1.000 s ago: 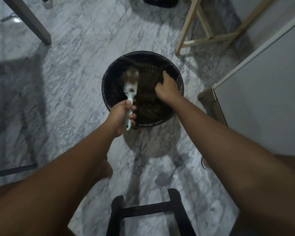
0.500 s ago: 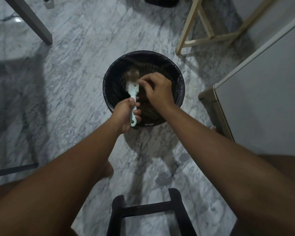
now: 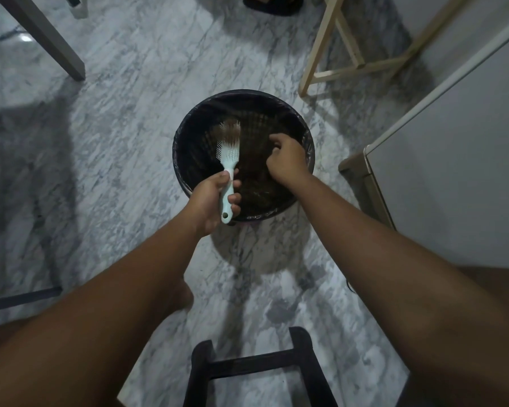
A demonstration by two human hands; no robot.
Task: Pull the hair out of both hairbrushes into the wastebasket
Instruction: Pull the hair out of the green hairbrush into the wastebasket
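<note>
A round wastebasket with a black liner stands on the marble floor, brown hair lying at its bottom. My left hand grips the handle of a pale blue hairbrush, held upright over the basket's left half. A tuft of brown hair still clings to the top bristles. My right hand hovers over the basket's right half, fingers curled and pinched together; I cannot tell whether strands are between them. A second hairbrush is not visible.
A black stool frame stands close in front of me. A light wooden frame stands beyond the basket to the right, a grey cabinet at right, a grey table leg at upper left, a dark sandal at the top.
My right hand went from the basket's right side to the brush head, pinched at the hair, then moved back to the right over the basket. The brush stayed in my left hand.
</note>
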